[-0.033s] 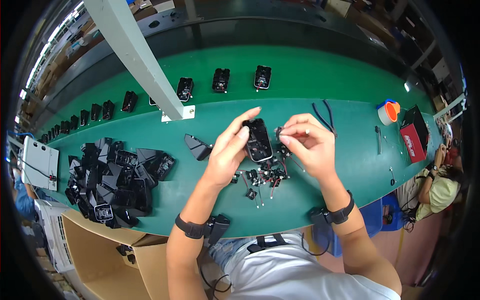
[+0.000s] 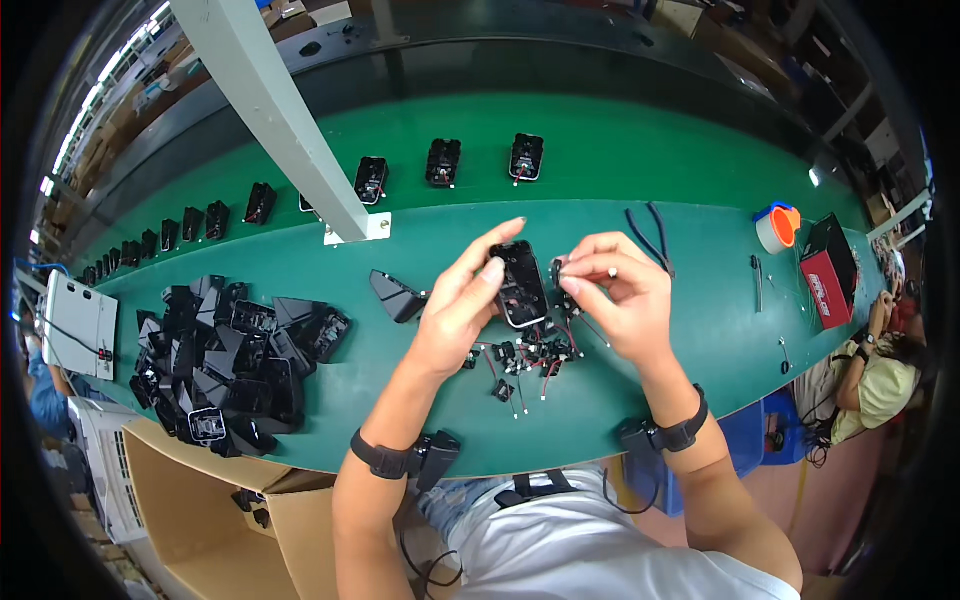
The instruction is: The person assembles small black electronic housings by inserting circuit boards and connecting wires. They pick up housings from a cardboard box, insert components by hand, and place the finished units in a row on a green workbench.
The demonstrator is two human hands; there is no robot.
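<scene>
My left hand [image 2: 462, 305] grips a black plastic housing [image 2: 521, 284] by its side, with the open hollow face turned up. Just to the right of the housing, my right hand [image 2: 622, 290] pinches a small black part [image 2: 557, 270] between thumb and fingers, apart from the housing. What that part is exactly is too small to tell. On the bench below both hands lies a loose heap of small black wired connectors [image 2: 530, 352] with red and black leads and white plugs. A single black wedge-shaped housing [image 2: 396, 296] rests left of my left hand.
A large pile of black housings [image 2: 235, 365] covers the bench's left side. Beyond, a row of housings [image 2: 443, 162] stands on the green belt [image 2: 620, 150], behind a grey post [image 2: 270, 110]. Pliers [image 2: 655, 240], a tape roll [image 2: 776, 228] and a red box [image 2: 828, 275] are rightward.
</scene>
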